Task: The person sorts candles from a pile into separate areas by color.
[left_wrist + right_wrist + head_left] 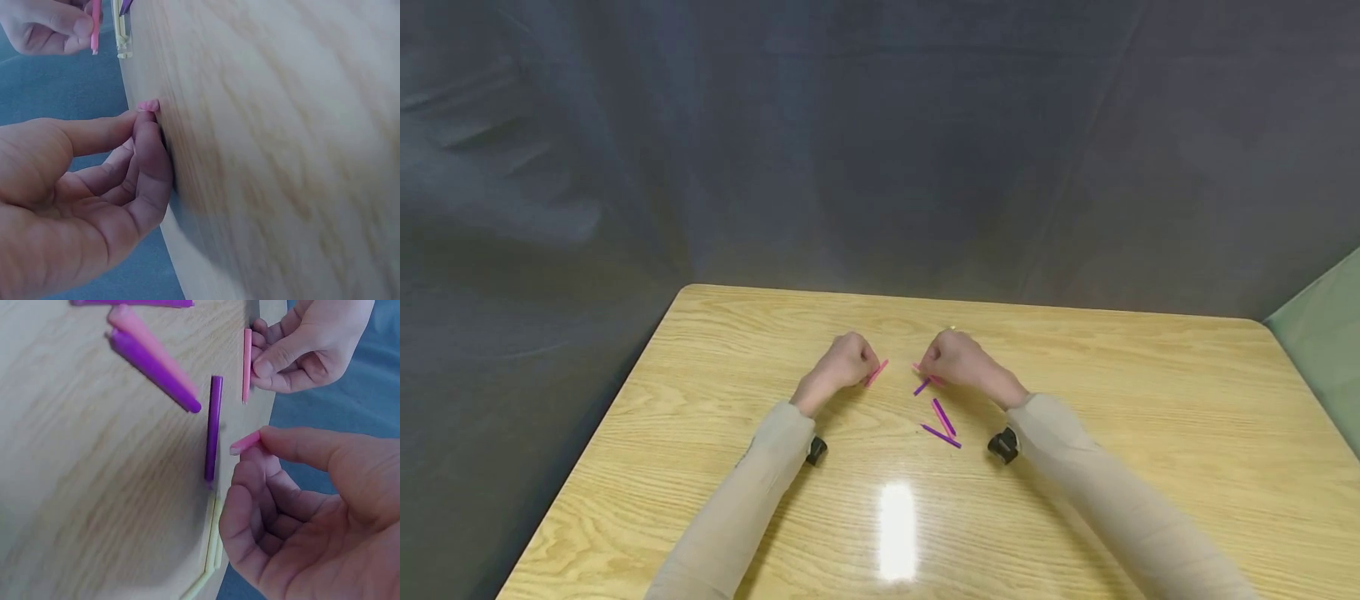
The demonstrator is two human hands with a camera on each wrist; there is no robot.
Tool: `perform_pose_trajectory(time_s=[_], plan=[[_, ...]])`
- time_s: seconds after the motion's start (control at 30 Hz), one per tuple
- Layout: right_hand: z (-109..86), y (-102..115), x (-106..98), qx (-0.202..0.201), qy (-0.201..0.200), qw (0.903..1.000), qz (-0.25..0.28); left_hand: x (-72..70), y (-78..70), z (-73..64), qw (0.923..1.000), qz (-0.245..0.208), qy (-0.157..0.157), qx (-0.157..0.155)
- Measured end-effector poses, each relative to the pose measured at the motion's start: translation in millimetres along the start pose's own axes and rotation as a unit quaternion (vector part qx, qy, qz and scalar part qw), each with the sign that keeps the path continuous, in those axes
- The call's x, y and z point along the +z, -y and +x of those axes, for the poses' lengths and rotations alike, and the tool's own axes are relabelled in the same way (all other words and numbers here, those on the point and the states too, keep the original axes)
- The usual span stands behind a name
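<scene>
My left hand (850, 358) pinches a thin pink stick (877, 373) between thumb and forefinger, just above the tabletop; the stick's end shows past the fingertips in the left wrist view. Opposite it, my right hand (958, 358) pinches a second pink stick (245, 442), with the other fingers curled below. Beside the right fingertips a purple stick (214, 428) lies on the table. Closer to me, another purple stick (153, 372) lies against a pink one (159, 353), and a further purple stick (940, 436) lies near their lower end.
Pale yellow sticks (212, 544) lie beyond the right hand, mostly hidden by it in the head view. The wooden table (700, 467) ends at a dark curtain (880, 150) behind and to the left. Black wrist devices (1003, 446) sit under both sleeves.
</scene>
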State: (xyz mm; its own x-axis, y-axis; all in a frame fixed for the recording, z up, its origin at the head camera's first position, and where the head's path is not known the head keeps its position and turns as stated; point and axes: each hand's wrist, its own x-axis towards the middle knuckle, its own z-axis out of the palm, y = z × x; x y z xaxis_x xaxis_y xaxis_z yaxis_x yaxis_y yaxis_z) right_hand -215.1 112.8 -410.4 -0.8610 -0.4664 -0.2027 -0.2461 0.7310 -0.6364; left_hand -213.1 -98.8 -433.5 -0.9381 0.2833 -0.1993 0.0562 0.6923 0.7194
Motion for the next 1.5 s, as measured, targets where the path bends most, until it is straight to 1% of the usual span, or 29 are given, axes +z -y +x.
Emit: perform_pose_trajectory(time_s=[0.17, 0.33, 0.53, 0.63, 0.8, 0.93, 1.13, 1.27, 1.5], plan=[[6.3, 3, 6, -0.002, -0.012, 0.9998, 0.014, -1.5, 2.0, -0.6, 0.9998, -0.016, 0.003, -0.013], [11.5, 5, 11, -0.003, -0.004, 0.9998, 0.017, -1.2, 3.0, -0.7, 0.9994, -0.029, 0.009, -0.016], [16.5, 6, 13, -0.001, -0.006, 1.0000, 0.008, 0.5, 0.0, -0.9, 0.9990, -0.041, 0.017, 0.004], [18.3, 6, 14, -0.007, -0.010, 0.9999, -0.003, 1.8, -0.8, -0.8, 0.9990, -0.038, 0.018, 0.012], [21.6, 7, 16, -0.009, -0.013, 0.9999, -0.006, 2.0, -2.5, -3.0, 0.9991, -0.028, 0.027, 0.019], [23.5, 6, 18, 0.003, -0.012, 0.9999, -0.011, 1.0, -7.2, -6.5, 0.9984, -0.046, 0.032, 0.007], [25.0, 7, 19, 0.027, -0.010, 0.9995, -0.016, 1.7, -9.0, -6.3, 0.9976, -0.062, 0.029, -0.011], [24.5, 7, 19, 0.025, -0.014, 0.9995, -0.017, 2.1, -8.5, -6.0, 0.9974, -0.066, 0.027, -0.011], [21.9, 8, 19, 0.028, -0.008, 0.9995, -0.009, 2.6, -9.1, -7.3, 0.9972, -0.070, 0.024, -0.009]])
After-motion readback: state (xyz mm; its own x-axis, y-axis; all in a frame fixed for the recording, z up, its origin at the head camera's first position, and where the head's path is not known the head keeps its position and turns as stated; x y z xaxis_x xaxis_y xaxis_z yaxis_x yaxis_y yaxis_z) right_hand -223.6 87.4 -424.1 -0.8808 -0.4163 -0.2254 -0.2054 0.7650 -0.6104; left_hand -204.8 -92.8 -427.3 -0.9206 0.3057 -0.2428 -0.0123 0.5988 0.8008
